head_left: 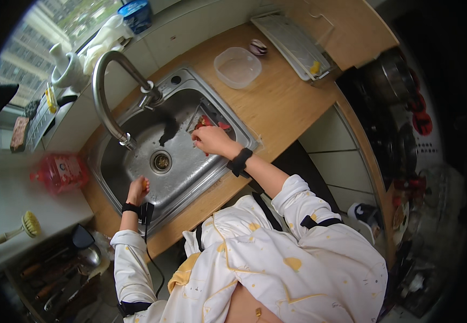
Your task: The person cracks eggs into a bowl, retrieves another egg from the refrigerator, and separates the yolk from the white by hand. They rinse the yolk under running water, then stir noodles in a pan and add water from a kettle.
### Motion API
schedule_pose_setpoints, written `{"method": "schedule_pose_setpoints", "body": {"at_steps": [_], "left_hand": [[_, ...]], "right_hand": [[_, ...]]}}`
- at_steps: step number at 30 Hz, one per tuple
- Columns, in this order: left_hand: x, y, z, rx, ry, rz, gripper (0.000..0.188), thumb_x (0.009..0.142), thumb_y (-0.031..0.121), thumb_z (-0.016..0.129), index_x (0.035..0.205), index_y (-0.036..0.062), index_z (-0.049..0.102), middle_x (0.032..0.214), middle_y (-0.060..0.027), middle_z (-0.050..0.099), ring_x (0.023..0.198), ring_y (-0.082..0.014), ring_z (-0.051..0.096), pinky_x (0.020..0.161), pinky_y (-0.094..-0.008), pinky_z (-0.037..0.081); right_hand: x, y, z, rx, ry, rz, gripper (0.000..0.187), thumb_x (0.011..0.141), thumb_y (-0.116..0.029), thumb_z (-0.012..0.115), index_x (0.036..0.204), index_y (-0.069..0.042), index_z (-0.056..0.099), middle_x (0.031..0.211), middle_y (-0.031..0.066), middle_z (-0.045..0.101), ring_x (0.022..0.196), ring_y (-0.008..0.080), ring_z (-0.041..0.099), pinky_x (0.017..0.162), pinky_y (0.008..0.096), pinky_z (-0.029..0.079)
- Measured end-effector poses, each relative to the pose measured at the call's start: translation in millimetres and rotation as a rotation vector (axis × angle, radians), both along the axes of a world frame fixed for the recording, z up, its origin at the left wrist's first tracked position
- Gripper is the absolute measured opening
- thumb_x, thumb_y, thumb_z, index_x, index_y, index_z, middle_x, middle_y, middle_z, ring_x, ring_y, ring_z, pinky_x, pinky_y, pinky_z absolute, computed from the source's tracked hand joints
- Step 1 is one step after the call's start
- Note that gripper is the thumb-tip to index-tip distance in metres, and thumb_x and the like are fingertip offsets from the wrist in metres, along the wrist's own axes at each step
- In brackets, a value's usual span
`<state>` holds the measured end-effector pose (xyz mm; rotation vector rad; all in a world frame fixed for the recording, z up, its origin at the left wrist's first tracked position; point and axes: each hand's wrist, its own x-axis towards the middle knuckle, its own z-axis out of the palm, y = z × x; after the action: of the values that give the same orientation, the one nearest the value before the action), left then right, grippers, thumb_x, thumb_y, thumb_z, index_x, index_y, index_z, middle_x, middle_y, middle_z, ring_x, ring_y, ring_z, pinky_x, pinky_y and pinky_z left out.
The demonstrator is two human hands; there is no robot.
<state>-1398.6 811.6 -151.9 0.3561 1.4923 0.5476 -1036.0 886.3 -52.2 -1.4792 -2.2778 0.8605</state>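
Note:
Both my hands are over the stainless steel sink (pixel 190 177). My right hand (pixel 214 141) is on the right side of the basin, its fingers bent and pressed together. Just beyond it, red scraps (pixel 202 121) lie in a corner strainer (pixel 217 114). A bit of red also shows below the fingers, but whether they grip it is unclear. Low at the left of the basin, my left hand (pixel 137 190) is curled closed, with a small orange patch at its fingers that I cannot identify. The drain (pixel 161 162) lies between the hands.
A tall curved faucet (pixel 102 89) arches over the basin's left side. On the wooden counter (pixel 282 113) stand a clear plastic tub (pixel 238 68), a purple-and-white vegetable (pixel 258 47) and a dish rack (pixel 293 46). A pink-red jug (pixel 61 172) sits left; a stove (pixel 392 107) lies right.

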Motion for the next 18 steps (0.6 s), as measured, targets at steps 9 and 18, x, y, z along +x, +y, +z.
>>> {"method": "schedule_pose_setpoints", "body": {"at_steps": [9,18], "left_hand": [[-73,71,-46,-0.063,-0.023,-0.006,0.027,0.095,0.034,0.041,0.075,0.0168,0.049,0.060,0.0029,0.048,0.050,-0.0148,0.045,0.049,-0.0287,0.038],[88,102,14,0.139,-0.207,-0.187,0.019,0.094,0.026,0.044,0.087,0.0125,0.055,0.074,0.0016,0.057,0.060,-0.0111,0.051,0.058,-0.0235,0.044]], "right_hand": [[142,-193,-5,-0.485,0.892,-0.776,0.024,0.090,-0.024,0.056,0.095,-0.002,0.063,0.081,0.0047,0.066,0.073,0.0131,0.064,0.066,0.0268,0.052],[250,-533,70,-0.325,0.590,-1.514,0.020,0.082,-0.019,0.064,0.098,-0.009,0.064,0.074,0.0022,0.064,0.069,0.0136,0.064,0.056,0.0264,0.048]]}}
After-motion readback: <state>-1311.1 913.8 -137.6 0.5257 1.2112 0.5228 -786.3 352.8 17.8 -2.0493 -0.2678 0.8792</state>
